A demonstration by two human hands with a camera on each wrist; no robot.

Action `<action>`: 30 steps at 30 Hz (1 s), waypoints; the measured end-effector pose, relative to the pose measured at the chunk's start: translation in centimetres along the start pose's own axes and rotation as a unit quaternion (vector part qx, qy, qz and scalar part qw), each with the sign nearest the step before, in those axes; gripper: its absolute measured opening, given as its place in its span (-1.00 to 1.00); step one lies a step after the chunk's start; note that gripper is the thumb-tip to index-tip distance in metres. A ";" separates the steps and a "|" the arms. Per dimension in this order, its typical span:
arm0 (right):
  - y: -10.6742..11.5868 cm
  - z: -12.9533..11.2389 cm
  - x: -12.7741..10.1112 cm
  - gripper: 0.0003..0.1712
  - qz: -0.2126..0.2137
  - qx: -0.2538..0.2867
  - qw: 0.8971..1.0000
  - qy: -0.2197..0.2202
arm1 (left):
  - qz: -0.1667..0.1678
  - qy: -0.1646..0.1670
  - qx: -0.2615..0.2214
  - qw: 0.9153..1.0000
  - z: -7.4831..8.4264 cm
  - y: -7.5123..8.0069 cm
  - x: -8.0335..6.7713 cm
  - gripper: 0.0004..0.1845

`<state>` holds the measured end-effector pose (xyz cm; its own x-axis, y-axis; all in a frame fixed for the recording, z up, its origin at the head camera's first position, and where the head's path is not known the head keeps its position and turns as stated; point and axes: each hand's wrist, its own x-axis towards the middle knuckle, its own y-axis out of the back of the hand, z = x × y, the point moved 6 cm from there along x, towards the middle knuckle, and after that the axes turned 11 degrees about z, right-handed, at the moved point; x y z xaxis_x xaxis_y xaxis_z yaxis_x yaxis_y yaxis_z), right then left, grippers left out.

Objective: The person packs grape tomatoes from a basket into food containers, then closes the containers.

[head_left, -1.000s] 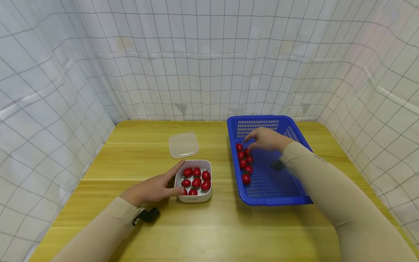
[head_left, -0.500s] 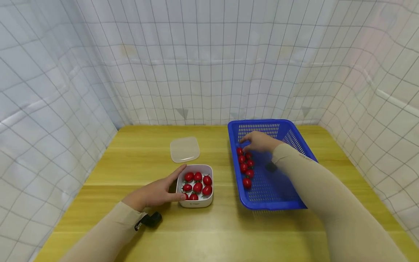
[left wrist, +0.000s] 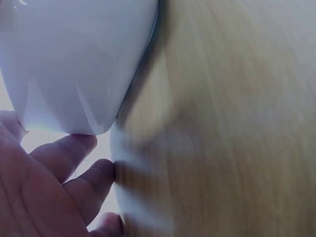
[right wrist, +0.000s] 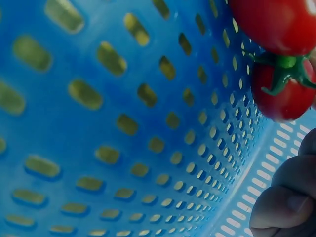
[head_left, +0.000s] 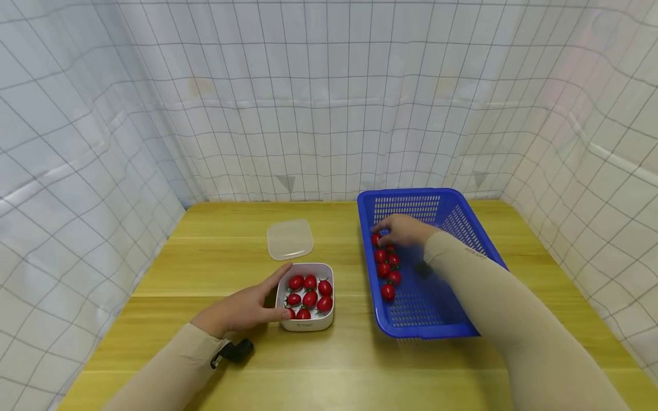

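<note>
In the head view my left hand holds a white food container at its left side, thumb on the front rim and index finger at the back corner. Several red cherry tomatoes lie inside it. The left wrist view has the container's smooth wall against the fingers. My right hand is down in a blue plastic basket, thumb and finger around the farthest cherry tomato of a cluster along the left wall. In the right wrist view, a green-stemmed tomato has fingertips at its edge; other fingers are curled.
A clear, flat lid lies on the wooden table behind the container. More cherry tomatoes line the basket's left side. A white grid-patterned curtain surrounds the table at the back and both sides.
My right hand has moved left and down onto the farthest tomato in the basket, its fingers closing around it. The left hand stays on the container. The head view has tilted slightly upward.
</note>
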<state>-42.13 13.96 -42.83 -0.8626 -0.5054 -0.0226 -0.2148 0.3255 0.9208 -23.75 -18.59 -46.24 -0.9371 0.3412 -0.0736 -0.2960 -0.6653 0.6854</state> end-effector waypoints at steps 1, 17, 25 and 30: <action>-0.1 0.0 0.0 -0.49 0.000 -0.003 1.000 0.001 | 0.001 -0.001 0.002 1.000 0.0 0.0 0.0 0.15; -1.0 0.1 0.2 -0.45 -0.026 -0.007 0.999 -0.043 | -0.005 0.001 -0.014 1.000 0.0 0.0 -0.2 0.14; -1.2 0.3 0.4 -0.45 -0.027 -0.007 0.998 -0.052 | -0.005 -0.001 -0.013 1.000 -0.1 -0.1 -0.2 0.13; -1.1 0.5 0.5 -0.46 -0.032 -0.010 0.998 -0.046 | -0.002 -0.002 -0.002 1.000 -0.2 -0.1 0.0 0.13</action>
<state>-42.59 13.74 -44.08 -0.8859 -0.4491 -0.1157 -0.2616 0.2779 0.9243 -23.78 -18.66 -46.43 -0.9355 0.3456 -0.0730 -0.2997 -0.6671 0.6821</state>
